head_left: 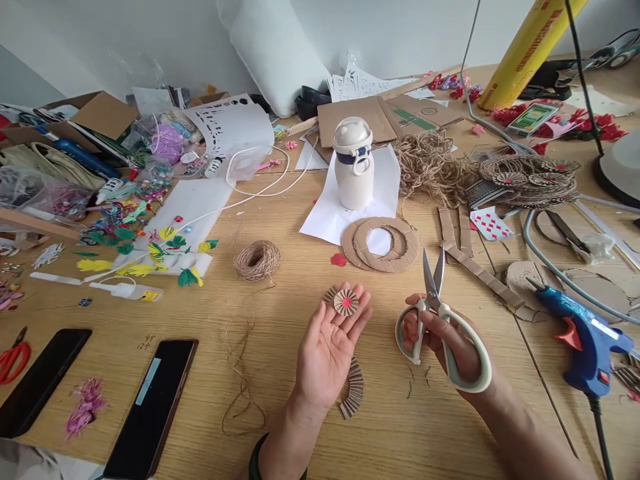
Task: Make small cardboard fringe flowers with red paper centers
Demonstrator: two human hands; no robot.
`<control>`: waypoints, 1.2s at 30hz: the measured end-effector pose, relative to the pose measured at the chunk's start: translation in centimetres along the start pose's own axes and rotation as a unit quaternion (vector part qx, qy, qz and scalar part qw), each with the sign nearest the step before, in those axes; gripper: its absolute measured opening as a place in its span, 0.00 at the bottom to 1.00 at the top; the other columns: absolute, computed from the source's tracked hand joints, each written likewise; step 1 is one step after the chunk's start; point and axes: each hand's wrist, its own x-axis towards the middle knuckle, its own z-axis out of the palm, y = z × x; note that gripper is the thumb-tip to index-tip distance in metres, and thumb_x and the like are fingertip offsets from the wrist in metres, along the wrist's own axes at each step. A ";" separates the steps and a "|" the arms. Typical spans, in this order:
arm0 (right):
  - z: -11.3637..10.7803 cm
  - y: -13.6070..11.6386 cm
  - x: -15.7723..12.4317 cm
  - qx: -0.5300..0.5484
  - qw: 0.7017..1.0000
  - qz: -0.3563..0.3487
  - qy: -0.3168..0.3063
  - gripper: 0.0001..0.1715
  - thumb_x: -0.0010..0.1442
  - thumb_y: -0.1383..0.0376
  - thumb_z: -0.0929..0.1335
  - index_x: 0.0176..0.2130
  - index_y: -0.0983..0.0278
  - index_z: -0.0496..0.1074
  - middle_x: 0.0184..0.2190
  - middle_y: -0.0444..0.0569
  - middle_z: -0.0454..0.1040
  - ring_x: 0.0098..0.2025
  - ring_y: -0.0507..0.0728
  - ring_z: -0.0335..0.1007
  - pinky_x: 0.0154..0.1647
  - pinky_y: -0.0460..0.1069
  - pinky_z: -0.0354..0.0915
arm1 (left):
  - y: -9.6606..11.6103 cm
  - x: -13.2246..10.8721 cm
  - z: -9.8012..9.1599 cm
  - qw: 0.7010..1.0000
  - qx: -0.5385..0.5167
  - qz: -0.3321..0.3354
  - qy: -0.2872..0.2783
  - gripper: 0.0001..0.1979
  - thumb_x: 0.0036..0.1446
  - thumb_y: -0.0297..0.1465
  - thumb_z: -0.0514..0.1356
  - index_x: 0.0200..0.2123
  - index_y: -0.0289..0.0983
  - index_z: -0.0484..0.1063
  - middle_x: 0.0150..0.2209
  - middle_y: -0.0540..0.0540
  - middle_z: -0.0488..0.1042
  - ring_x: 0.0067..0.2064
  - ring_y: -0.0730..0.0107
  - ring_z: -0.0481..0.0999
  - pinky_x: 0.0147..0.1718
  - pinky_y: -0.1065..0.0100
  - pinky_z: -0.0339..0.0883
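My left hand [330,350] is open, palm up. Across its outstretched fingers lies a small pleated cardboard rosette [346,303] with a red centre. Partly hidden behind those fingers is another pleated piece [330,293]. My right hand [447,340] grips white-handled scissors [434,293], blades apart and pointing away from me. Beside my left wrist a curved, pleated cardboard strip [354,390] rests on the table. Beyond my hands are overlapping cardboard rings [381,244], a red paper scrap [339,259] and a ball of twine [257,260].
A white lidded bottle [354,170] stands on white paper. At right lie a blue glue gun [585,340], cardboard strips [480,277] and heaped twine [433,163]. Two phones [153,407] and red scissors [15,357] lie left. Loose twine [243,380] trails across the table.
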 end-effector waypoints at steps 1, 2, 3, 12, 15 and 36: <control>0.1 0.0 -0.1 -0.006 1.000 0.000 0.000 0.16 0.62 0.55 0.70 0.46 0.62 0.68 0.26 0.45 0.71 0.27 0.56 0.69 0.26 0.51 0.66 | -0.1 -0.1 0.0 1.000 0.001 -0.004 -0.004 0.20 0.65 0.39 0.55 0.54 0.35 0.74 0.59 0.37 0.73 0.65 0.53 0.67 0.65 0.52 0.58; 0.3 -0.1 -0.2 -0.011 1.000 0.000 -0.001 0.16 0.62 0.55 0.70 0.46 0.62 0.68 0.26 0.45 0.71 0.27 0.56 0.69 0.26 0.51 0.66 | -0.1 -0.1 0.0 1.000 0.004 -0.007 -0.008 0.19 0.65 0.37 0.56 0.54 0.35 0.74 0.59 0.38 0.74 0.64 0.53 0.68 0.65 0.52 0.58; 0.4 -0.1 -0.3 -0.016 1.000 -0.001 -0.004 0.16 0.62 0.55 0.70 0.46 0.62 0.68 0.26 0.45 0.71 0.27 0.56 0.68 0.27 0.51 0.66 | -0.2 -0.2 0.0 1.000 0.009 -0.010 -0.010 0.18 0.64 0.35 0.57 0.54 0.35 0.74 0.58 0.38 0.74 0.63 0.54 0.69 0.65 0.53 0.59; 1.3 -1.2 -1.0 -0.112 0.991 -0.053 0.056 0.18 0.57 0.57 0.73 0.45 0.61 0.70 0.31 0.45 0.72 0.28 0.54 0.68 0.31 0.52 0.66 | -2.0 -0.9 -0.2 0.982 0.189 -0.014 0.013 0.24 0.57 0.32 0.66 0.56 0.35 0.72 0.43 0.39 0.83 0.46 0.57 0.82 0.53 0.54 0.71; 1.5 -1.7 -1.3 -0.136 0.987 -0.057 0.067 0.20 0.56 0.58 0.73 0.45 0.61 0.70 0.31 0.45 0.72 0.27 0.53 0.67 0.30 0.51 0.65 | -2.1 -1.1 -0.3 0.970 0.242 0.001 0.004 0.26 0.57 0.34 0.66 0.58 0.35 0.71 0.41 0.41 0.83 0.43 0.58 0.83 0.48 0.58 0.75; 2.4 -0.8 -2.0 -0.081 0.996 -0.034 -0.031 0.23 0.54 0.60 0.75 0.45 0.62 0.66 0.29 0.42 0.71 0.26 0.52 0.68 0.29 0.49 0.66 | -1.8 -2.6 0.2 0.901 0.425 0.045 -0.077 0.30 0.60 0.34 0.63 0.65 0.40 0.64 0.40 0.43 0.83 0.36 0.61 0.83 0.38 0.66 0.77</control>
